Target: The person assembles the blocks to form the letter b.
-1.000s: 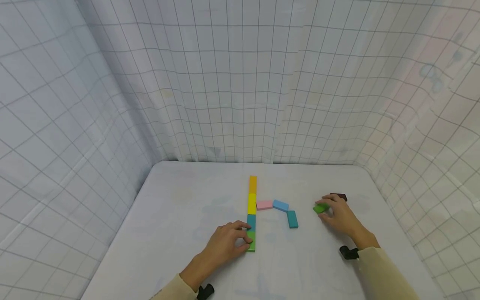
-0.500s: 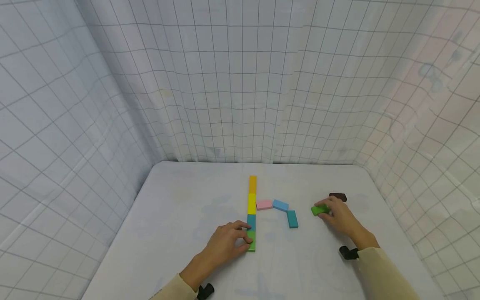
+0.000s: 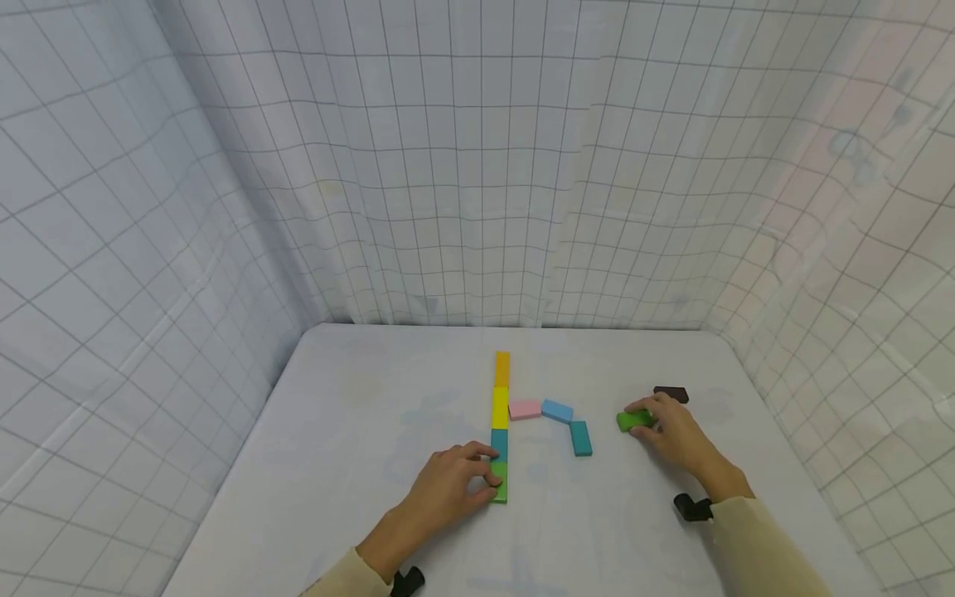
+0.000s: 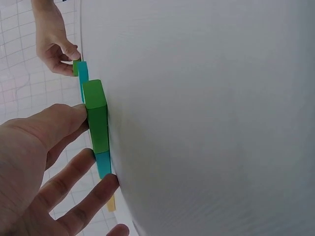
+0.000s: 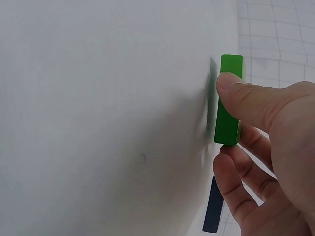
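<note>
In the head view, a straight column of blocks runs up the table: a green block (image 3: 501, 491) nearest, then a teal block (image 3: 500, 439), a yellow block (image 3: 500, 408) and an orange block (image 3: 502, 370). My left hand (image 3: 448, 487) rests at the column's left side; thumb and fingers touch the green block, and a fingertip reaches the teal one. On the right, my right hand (image 3: 679, 438) pinches another green block (image 5: 228, 123) between thumb and fingers. A shadow beside it in the right wrist view suggests it is just off the table.
A pink block (image 3: 525, 410), a blue block (image 3: 557, 410) and a second teal block (image 3: 581, 439) curve rightward from the yellow one. Beyond my right hand lies a dark block (image 3: 671, 394). Gridded white curtains (image 3: 477, 207) hang around the white table (image 3: 373, 398).
My right hand has shifted the green block slightly left and toward me, turning it a little, away from the dark block. The left hand has stayed in place.
</note>
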A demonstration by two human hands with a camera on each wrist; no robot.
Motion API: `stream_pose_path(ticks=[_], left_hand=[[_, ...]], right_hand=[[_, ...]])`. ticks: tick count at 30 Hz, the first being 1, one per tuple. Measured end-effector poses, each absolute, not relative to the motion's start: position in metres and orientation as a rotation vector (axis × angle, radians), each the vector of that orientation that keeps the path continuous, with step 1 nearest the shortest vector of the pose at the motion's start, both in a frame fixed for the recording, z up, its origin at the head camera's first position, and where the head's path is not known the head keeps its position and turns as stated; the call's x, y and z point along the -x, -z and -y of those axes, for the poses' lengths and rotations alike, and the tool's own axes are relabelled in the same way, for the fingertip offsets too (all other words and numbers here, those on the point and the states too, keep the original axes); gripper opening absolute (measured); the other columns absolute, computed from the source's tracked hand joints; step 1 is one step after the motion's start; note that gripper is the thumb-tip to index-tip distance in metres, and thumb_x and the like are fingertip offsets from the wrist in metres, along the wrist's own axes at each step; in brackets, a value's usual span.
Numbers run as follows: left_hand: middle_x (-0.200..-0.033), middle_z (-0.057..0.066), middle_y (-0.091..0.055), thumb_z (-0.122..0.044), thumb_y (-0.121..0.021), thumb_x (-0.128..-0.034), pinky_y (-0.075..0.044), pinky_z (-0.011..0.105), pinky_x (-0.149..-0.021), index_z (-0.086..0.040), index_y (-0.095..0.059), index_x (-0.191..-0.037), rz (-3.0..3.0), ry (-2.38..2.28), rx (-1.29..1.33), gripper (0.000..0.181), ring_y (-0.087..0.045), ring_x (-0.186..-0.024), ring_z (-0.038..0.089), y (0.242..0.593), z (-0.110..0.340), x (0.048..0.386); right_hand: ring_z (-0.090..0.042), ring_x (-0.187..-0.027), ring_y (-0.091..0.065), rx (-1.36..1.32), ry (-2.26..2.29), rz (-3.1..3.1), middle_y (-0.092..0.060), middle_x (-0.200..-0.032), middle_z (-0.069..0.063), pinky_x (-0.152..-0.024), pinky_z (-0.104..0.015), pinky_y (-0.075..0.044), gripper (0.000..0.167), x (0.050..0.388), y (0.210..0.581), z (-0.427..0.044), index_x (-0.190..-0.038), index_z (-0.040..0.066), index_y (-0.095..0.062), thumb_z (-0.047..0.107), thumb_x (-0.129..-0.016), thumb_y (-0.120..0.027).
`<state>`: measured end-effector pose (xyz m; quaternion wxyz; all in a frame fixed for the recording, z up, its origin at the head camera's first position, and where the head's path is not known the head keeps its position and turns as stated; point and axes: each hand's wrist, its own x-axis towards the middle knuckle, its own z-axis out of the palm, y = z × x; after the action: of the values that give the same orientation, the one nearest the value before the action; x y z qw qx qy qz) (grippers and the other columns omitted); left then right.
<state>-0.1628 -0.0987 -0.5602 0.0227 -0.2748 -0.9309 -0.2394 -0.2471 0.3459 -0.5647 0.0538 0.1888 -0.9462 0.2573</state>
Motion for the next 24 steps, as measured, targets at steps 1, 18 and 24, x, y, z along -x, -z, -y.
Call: stream_pose_path(ticks=[1,18,24], left_hand=[[-0.140,-0.004,-0.081,-0.026,-0.096,-0.0986,-0.068,0.048,-0.095,-0.027,-0.094,-0.103,2.884,0.736,0.850,0.005,-0.081,-0.118,0.019,0.561,0.099,0.163],[-0.143,-0.005,-0.080,-0.034,-0.101,-0.0945,-0.066,0.051,-0.095,-0.029,-0.092,-0.104,2.871,0.743,0.840,0.014,-0.079,-0.118,0.019,0.560,0.098,0.159],[-0.141,-0.003,-0.081,-0.033,-0.102,-0.0933,-0.066,0.051,-0.093,-0.027,-0.091,-0.101,2.845,0.759,0.846,0.014,-0.079,-0.114,0.020,0.560,0.098,0.157]], right_hand=[[-0.019,-0.100,-0.067,-0.571,-0.785,2.874,-0.073,-0.118,-0.014,-0.081,-0.027,-0.058,0.033,0.246,0.565,-0.345,-0.130,0.006,-0.082,0.009,-0.099,-0.093],[-0.019,-0.103,-0.069,-0.581,-0.779,2.842,-0.073,-0.116,-0.009,-0.086,-0.031,-0.063,0.034,0.239,0.559,-0.333,-0.129,0.007,-0.083,0.005,-0.097,-0.094],[-0.020,-0.106,-0.071,-0.598,-0.795,2.825,-0.075,-0.120,-0.010,-0.088,-0.032,-0.065,0.035,0.235,0.553,-0.326,-0.129,0.007,-0.083,0.003,-0.096,-0.095]])
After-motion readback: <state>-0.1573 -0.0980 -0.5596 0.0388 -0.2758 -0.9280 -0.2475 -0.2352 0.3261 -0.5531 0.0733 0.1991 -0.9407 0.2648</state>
